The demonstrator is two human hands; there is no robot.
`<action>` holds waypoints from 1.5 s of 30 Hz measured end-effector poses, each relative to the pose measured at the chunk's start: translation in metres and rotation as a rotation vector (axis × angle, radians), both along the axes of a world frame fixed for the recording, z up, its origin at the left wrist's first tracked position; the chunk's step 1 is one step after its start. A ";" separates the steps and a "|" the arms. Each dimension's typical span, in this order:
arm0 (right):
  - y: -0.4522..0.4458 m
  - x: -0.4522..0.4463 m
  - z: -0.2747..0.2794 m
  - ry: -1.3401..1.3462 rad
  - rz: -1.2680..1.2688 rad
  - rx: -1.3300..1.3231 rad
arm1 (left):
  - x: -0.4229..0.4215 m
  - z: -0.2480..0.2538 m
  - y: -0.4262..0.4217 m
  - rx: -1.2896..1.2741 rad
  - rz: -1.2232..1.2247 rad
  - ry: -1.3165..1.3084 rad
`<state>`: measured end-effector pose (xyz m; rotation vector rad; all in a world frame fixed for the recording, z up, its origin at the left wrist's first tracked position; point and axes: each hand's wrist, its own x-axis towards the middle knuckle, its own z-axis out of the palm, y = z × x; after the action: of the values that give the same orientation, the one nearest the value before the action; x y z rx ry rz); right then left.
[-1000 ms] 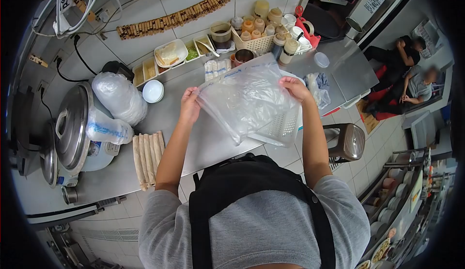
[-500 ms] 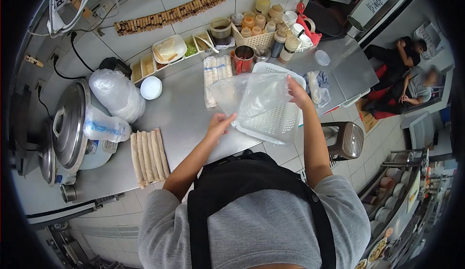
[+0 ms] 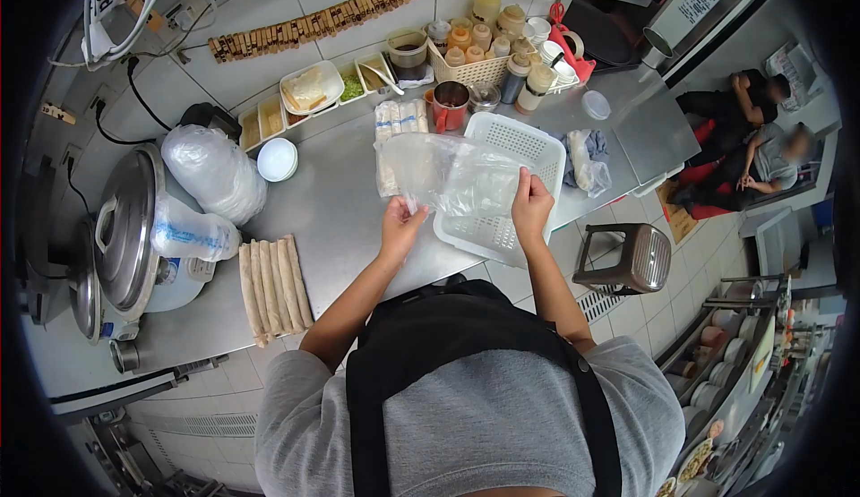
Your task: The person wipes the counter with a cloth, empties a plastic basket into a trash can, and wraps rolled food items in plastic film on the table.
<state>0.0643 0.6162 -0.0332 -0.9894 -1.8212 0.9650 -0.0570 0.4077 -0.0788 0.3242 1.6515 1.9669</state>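
I hold a clear plastic bag (image 3: 421, 167) out in front of me, my hands apart, each closed on it: my left hand (image 3: 404, 228) pinches its near lower edge, and my right hand (image 3: 532, 201) grips its right end. The bag spreads over the left part of a white perforated basket (image 3: 491, 237) and the lower part of some plastic-wrapped rolls (image 3: 400, 119); the film is so see-through that I can't tell whether it touches either. Just behind the basket stand a red mug (image 3: 448, 119) and two capped squeeze bottles (image 3: 528, 89). A crumpled blue cloth (image 3: 574, 149) lies right of the basket. On my left, a row of pale, unwrapped rolls (image 3: 274, 288) lies at the near edge of the steel counter (image 3: 336, 219), beside a large lidded cooker (image 3: 134, 228). A brown stool (image 3: 647, 260) stands on the floor to my right.
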 end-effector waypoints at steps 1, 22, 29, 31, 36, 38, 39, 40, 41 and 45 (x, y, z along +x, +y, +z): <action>0.000 0.000 -0.002 -0.032 0.004 0.033 | -0.005 0.002 -0.002 0.022 -0.025 0.067; 0.074 0.019 0.032 0.256 0.431 -0.153 | -0.141 0.037 -0.005 -0.373 -0.326 -0.385; 0.076 0.053 0.060 -0.420 1.028 -0.541 | -0.127 -0.004 0.031 -0.415 -0.467 -0.408; 0.087 0.045 0.046 -0.366 0.308 -0.509 | -0.121 -0.015 0.029 -0.390 -0.396 -0.452; 0.078 0.018 0.011 -0.844 0.210 -0.632 | -0.106 -0.022 0.027 -0.334 -0.403 -0.554; 0.071 0.013 0.001 -1.067 0.353 -0.596 | -0.101 -0.025 0.024 -0.378 -0.418 -0.549; 0.073 0.016 -0.014 -1.069 0.356 -0.593 | -0.097 -0.023 0.023 -0.394 -0.420 -0.551; 0.079 0.021 -0.036 -0.936 0.354 -0.391 | -0.092 -0.020 0.020 -0.410 -0.420 -0.552; 0.083 0.024 -0.047 -0.797 0.350 -0.193 | -0.086 -0.012 0.017 -0.409 -0.414 -0.551; 0.085 0.029 -0.020 -0.485 0.314 -0.035 | -0.059 0.027 -0.003 -0.351 -0.337 -0.232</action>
<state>0.0934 0.7010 -0.0532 -1.0420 -2.4253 1.0033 -0.1157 0.4051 -0.0513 0.2130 1.6299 1.3841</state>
